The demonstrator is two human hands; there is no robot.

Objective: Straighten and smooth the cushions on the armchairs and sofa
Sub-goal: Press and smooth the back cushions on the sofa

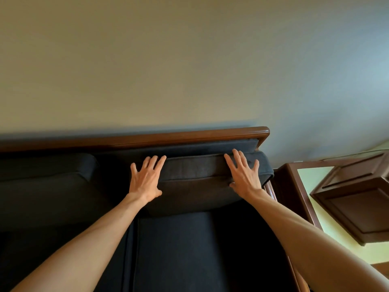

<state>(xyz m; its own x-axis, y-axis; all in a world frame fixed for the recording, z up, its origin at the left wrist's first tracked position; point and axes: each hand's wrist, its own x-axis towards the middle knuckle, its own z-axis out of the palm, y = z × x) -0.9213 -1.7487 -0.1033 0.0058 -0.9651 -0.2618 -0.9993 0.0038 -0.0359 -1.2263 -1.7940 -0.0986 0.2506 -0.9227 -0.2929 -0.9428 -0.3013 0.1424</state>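
Where it leaned against the backrest at the right end of the sofa, the dark charcoal fabric back cushion [195, 178] sat slightly proud of the frame, its top panel facing up and its piped seams visible along the front edge. It looked soft and thick, a foam or fibre block in a woven cover: likely light, yielding under pressure, not slippery, not fragile. Best taken at the two upper corners or pressed flat on the top panel, where the seams give the palms something to push against.

The left hand [146, 178] lay spread and flat on the cushion's left top corner, fingers splayed, gripping nothing. The right hand [244, 175] lay likewise flat and spread on the right top corner, fingertips reaching over the rear edge. Both were pressing, not clutching.

Below sat the dark flat seat cushion [179, 249]. To the left, a second dark back cushion [48, 178] rested against the backrest. Behind ran the polished brown wooden top rail [189, 137] of the sofa, close against a plain beige wall [189, 60]. Right of the sofa stood a dark wooden side table [355, 203].
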